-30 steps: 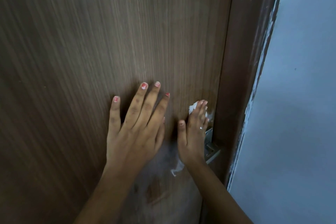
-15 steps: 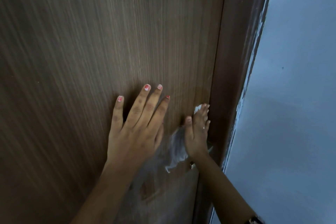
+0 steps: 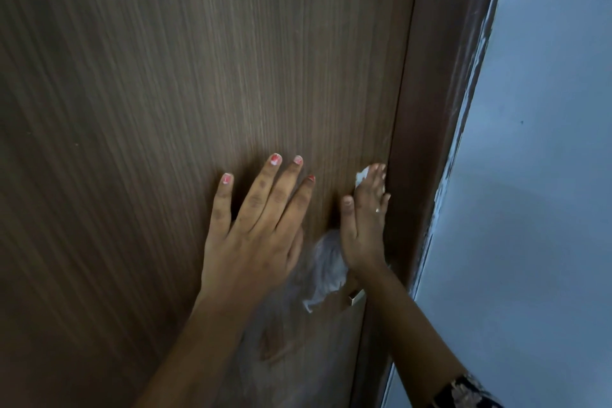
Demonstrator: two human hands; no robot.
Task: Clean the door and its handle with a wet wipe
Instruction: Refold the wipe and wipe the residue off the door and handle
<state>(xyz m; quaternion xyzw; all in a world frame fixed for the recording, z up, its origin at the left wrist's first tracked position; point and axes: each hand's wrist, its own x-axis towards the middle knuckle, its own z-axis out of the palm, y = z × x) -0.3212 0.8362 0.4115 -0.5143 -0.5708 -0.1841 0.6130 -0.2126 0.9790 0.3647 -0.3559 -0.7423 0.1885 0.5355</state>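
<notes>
The grip of the right hand (image 3: 364, 225) was released: its fingers lay straight and flat, pressing the wet wipe (image 3: 326, 268) against the door (image 3: 198, 76) just above the handle (image 3: 355, 297). One white corner of the wipe poked out past the fingertips, and a crumpled tail hung from under the palm, nearly down to the handle, of which only a metal end showed below the wrist. A small ring (image 3: 377, 210) sat on one finger. Up and to the left of the handle, the left hand (image 3: 258, 242) was spread open on the wood, holding nothing, its nails painted a chipped red. Down and left of the handle the wood carried a hazy smear (image 3: 265, 341). Right of the handle stood the dark door frame (image 3: 430, 109), and beyond it a pale blue wall (image 3: 546, 175).
</notes>
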